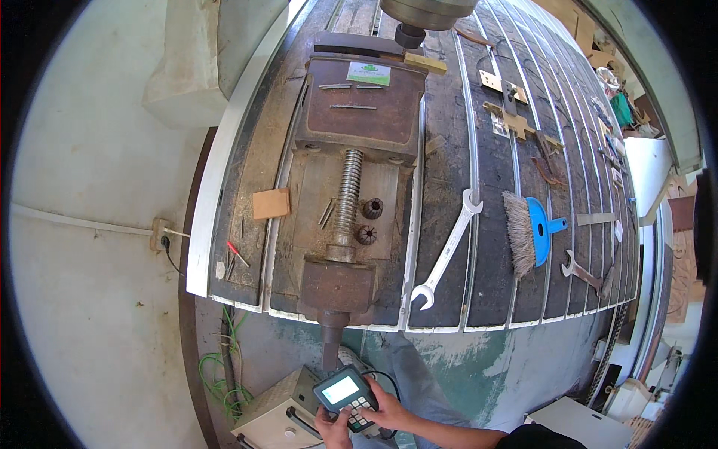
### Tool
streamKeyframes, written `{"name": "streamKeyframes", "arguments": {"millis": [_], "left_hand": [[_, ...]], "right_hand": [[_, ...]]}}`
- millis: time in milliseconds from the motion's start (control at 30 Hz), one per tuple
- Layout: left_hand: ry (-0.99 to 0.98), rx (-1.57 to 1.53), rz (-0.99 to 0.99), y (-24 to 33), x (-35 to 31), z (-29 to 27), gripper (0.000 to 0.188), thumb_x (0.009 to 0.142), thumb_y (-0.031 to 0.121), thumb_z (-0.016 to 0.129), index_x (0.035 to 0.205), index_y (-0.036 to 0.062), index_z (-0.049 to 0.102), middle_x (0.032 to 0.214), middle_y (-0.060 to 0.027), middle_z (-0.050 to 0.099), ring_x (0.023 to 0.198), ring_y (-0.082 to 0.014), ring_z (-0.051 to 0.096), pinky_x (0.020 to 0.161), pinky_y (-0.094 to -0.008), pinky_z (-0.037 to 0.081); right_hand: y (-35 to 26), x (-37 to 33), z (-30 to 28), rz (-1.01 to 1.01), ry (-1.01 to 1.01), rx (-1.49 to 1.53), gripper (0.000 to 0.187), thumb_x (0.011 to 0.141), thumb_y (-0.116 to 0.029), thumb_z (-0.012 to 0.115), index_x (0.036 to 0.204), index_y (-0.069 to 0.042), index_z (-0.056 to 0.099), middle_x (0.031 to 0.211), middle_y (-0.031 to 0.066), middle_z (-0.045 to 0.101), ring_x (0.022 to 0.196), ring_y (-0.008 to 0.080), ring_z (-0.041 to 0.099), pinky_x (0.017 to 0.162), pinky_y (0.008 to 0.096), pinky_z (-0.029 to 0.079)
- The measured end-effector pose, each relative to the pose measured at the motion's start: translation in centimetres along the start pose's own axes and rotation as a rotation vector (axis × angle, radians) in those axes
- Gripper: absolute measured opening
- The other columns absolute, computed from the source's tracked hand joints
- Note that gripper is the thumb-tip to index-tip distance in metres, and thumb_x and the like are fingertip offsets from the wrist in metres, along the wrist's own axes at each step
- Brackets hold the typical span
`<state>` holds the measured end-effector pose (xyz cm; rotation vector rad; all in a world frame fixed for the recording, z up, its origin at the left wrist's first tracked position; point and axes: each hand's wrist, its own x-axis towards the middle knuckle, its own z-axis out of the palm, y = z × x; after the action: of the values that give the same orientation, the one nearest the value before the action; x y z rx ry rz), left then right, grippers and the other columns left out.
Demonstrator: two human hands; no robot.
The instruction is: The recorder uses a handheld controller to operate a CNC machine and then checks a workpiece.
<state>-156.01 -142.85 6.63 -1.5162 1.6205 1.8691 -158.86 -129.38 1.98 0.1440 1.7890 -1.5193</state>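
At the lower edge I hold a handheld controller (347,398) with a lit screen and several light keys. My left hand (333,430) grips its lower left side, the thumb over the keys. Around its right side is my right hand (389,409), with a finger or thumb on the keypad. A dark cable loops off beside the controller. Just beyond it, the screw end of a rusty machine vise (336,288) sticks out past the slotted machine bed (441,187).
Above the vise hangs a machine spindle (410,34). Two collets (367,235) lie beside the vise screw. On the bed are a large open-ended wrench (449,251), a blue brush (535,232), a smaller wrench (582,274) and a wooden block (271,203). A metal cabinet (277,411) stands below.
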Motion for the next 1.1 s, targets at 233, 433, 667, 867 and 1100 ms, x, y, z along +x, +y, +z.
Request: {"name": "streamKeyframes", "arguments": {"millis": [233,433,667,867,1100], "left_hand": [[0.035,0.019,-0.052,-3.0,1.3,-1.7,0.025,0.076,0.007,0.063,0.098,-0.0028,0.054,0.083,-0.0044,0.056,0.069,-0.0127,0.05,0.059,-0.0256,0.043],[0.021,0.007,-0.048,-3.8,1.6,-2.3,0.02,0.077,0.009,0.065,0.093,-0.0013,0.058,0.082,-0.0045,0.058,0.069,-0.0117,0.051,0.059,-0.0248,0.043],[-0.055,-0.01,0.034,-2.9,1.4,-2.7,0.022,0.078,0.009,0.065,0.097,0.0002,0.057,0.082,-0.0032,0.058,0.069,-0.0102,0.051,0.059,-0.0246,0.042],[-0.054,-0.035,0.035,-0.8,0.5,-1.6,0.023,0.082,0.008,0.061,0.102,0.0005,0.055,0.085,-0.0018,0.057,0.07,-0.0092,0.05,0.059,-0.0237,0.041],[-0.184,-0.028,0.087,-3.5,1.9,-3.4,0.032,0.082,0.009,0.06,0.111,-0.0009,0.052,0.09,-0.0028,0.059,0.072,-0.0095,0.051,0.061,-0.0236,0.042]], "right_hand": [[0.3,0.3,0.1,0.078,-0.063,0.042,0.077,0.079,-0.02,0.064,0.137,0.001,0.017,0.109,0.0266,0.053,0.089,0.0315,0.06,0.067,0.0354,0.05],[0.6,0.5,0.5,-0.018,-0.036,0.066,0.078,0.078,-0.018,0.064,0.137,0.001,0.018,0.112,0.0264,0.052,0.094,0.0327,0.059,0.075,0.0367,0.048],[0.9,0.6,0.7,0.025,-0.049,0.042,0.077,0.078,-0.019,0.067,0.136,0.001,0.021,0.108,0.0197,0.056,0.093,0.0231,0.058,0.078,0.0314,0.047],[0.8,0.6,0.9,-0.041,-0.018,0.071,0.076,0.078,-0.02,0.066,0.136,0.001,0.021,0.109,0.0202,0.056,0.095,0.0261,0.058,0.081,0.0329,0.046],[1.8,0.7,1.0,0.01,-0.055,0.058,0.077,0.079,-0.021,0.066,0.137,0.0,0.019,0.113,0.0234,0.052,0.096,0.028,0.058,0.076,0.0339,0.048]]}}
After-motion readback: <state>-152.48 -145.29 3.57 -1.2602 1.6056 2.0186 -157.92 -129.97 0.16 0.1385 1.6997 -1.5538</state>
